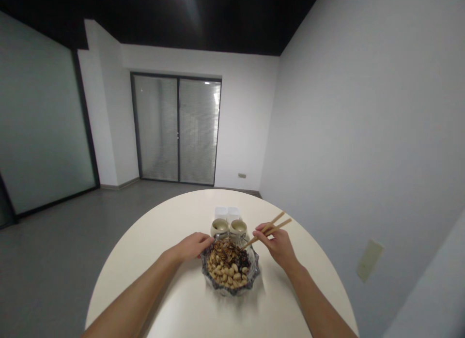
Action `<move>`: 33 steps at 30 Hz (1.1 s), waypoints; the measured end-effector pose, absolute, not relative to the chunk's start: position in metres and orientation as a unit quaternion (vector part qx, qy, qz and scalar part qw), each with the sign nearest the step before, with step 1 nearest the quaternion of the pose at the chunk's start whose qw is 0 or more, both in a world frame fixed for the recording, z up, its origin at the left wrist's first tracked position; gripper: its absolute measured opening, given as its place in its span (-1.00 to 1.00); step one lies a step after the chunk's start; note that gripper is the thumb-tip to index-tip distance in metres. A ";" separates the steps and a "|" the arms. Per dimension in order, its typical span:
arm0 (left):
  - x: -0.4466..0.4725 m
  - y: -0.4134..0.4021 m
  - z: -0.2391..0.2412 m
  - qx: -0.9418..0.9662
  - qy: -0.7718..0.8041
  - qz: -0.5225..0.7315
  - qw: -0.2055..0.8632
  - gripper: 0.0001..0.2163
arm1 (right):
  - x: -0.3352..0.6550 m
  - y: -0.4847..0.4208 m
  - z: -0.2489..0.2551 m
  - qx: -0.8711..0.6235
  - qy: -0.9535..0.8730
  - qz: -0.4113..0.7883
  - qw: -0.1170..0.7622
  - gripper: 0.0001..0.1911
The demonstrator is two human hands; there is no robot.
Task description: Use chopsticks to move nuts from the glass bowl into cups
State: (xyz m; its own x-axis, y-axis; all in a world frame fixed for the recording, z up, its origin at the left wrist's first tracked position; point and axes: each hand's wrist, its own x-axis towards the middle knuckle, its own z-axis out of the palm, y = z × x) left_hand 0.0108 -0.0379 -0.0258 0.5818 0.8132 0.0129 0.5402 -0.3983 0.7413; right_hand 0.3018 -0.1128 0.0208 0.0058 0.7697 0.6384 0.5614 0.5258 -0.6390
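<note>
Here is the left hand (196, 246), up against the left side of the clear glass bowl (256, 268), fingers partly curled at the rim; whether they grip it or simply rest there, one cannot tell. Across the bowl, the right hand (279, 243) is closed around a pair of wooden chopsticks (283, 224), the back ends jutting up and to the right, the tips slanting down and left into the bowl, right among its contents! Whether those tips pinch anything is too small to tell.

And the bowl is well filled, near the middle of the round, cream-coloured table (174, 299): pale nuts (230, 276) at the near side, long brown pieces (227, 251) at the far side, a dark cluster (243, 258) on the right.

Just beyond the bowl stand the left cup (215, 234) and the right cup (234, 233), side by side, and behind them two small white containers (221, 212). Farther back, glazed doors (178, 130) with blinds fill the opening in the white wall (247, 110).
</note>
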 end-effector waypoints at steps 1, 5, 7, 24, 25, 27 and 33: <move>0.011 -0.038 -0.026 0.814 0.416 0.190 0.359 -0.36 | 0.302 -0.113 0.021 -0.476 -0.699 0.099 0.524 -0.78; 0.010 -0.036 -0.027 0.816 0.417 0.189 0.354 -0.37 | 0.302 -0.113 0.021 -0.475 -0.696 0.092 0.531 -0.78; 0.010 -0.034 -0.028 0.818 0.415 0.191 0.349 -0.38 | 0.302 -0.113 0.021 -0.476 -0.690 0.084 0.539 -0.79; 0.010 -0.036 -0.027 0.823 0.414 0.190 0.339 -0.40 | 0.276 -0.102 0.008 -0.439 -0.569 0.097 0.689 -0.73; 0.010 -0.036 -0.027 0.822 0.414 0.190 0.341 -0.39 | 0.274 -0.101 0.007 -0.437 -0.571 0.101 0.688 -0.73; 0.011 -0.036 -0.027 0.817 0.417 0.189 0.349 -0.38 | 0.269 -0.099 0.006 -0.431 -0.578 0.105 0.685 -0.74; 0.011 -0.037 -0.027 0.805 0.419 0.195 0.372 -0.38 | 0.263 -0.090 -0.002 -0.428 -0.595 0.104 0.672 -0.74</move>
